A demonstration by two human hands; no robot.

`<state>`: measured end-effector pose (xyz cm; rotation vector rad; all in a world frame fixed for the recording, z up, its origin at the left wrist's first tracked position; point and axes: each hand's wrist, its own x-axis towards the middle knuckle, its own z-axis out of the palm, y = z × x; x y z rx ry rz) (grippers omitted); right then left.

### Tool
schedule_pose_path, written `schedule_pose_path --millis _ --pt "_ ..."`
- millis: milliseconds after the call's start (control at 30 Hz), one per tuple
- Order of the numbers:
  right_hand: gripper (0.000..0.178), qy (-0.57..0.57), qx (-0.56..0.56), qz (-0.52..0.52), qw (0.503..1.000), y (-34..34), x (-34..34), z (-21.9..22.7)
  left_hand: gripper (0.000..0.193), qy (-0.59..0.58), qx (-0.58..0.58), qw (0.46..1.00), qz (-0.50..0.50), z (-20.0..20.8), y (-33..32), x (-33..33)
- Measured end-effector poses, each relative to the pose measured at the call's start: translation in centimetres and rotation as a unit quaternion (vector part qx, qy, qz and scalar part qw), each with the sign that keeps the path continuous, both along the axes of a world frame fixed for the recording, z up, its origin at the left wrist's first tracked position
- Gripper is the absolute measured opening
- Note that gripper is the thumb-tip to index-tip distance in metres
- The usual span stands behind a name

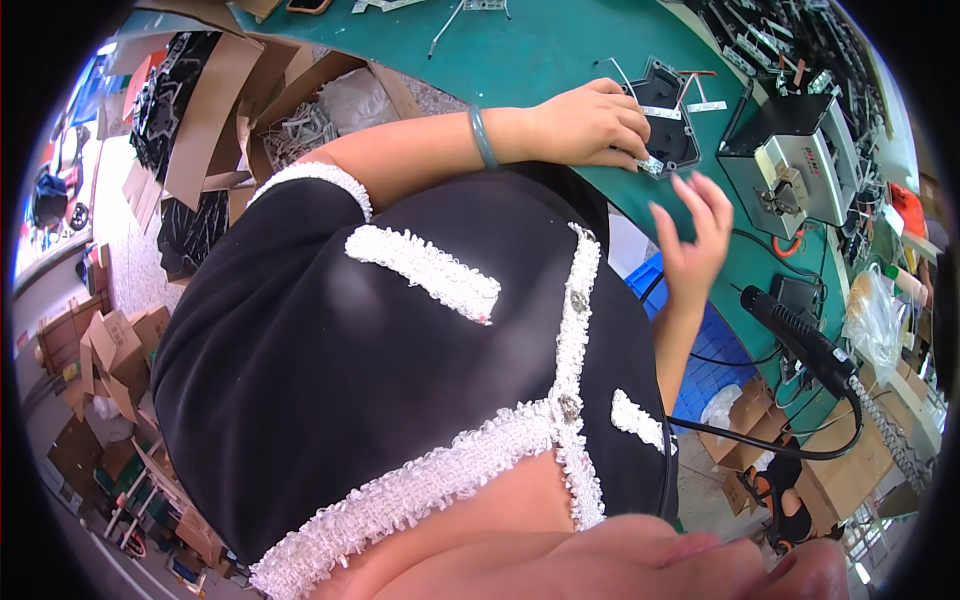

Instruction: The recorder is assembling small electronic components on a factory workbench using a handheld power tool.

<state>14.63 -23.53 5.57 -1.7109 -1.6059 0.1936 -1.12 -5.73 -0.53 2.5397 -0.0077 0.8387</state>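
My left hand (pixel 592 125), with a pale green bangle (pixel 482 137) on its wrist, rests over the near left side of a black plastic housing (pixel 682 140) on the green bench. Its fingers are bent and closed on a small whitish strip with components (pixel 651 165) at the housing's near edge. Another white strip (pixel 661 113) lies across the housing, with thin wires beside it. My right hand (pixel 697 235) is raised just nearer than the housing, its fingers apart and nothing visible in them.
A boxy black-and-silver device (pixel 790 165) stands right of the housing. Nearer lies a corded black handheld tool (pixel 800 335). Many black parts (pixel 770 45) with strips are piled at the far right. A cardboard box (pixel 345 105) with a plastic bag is at left; a blue crate (pixel 715 350) sits below the bench.
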Motion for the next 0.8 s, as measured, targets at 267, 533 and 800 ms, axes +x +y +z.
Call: schedule_pose_path --millis 267,533,800 --pt "0.011 0.202 0.295 -0.295 0.886 -14.5 7.6 1.3 0.015 0.033 0.033 0.999 0.025 1.3 -0.3 -0.7" --pt "0.06 0.256 0.282 -0.149 0.912 -5.2 11.9 5.6 0.015 0.037 -0.003 0.998 0.059 0.7 -1.3 0.7" --pt "0.094 0.265 0.345 -0.119 0.893 5.5 13.4 9.4 0.014 0.037 -0.013 0.998 0.042 0.9 -1.7 1.7"
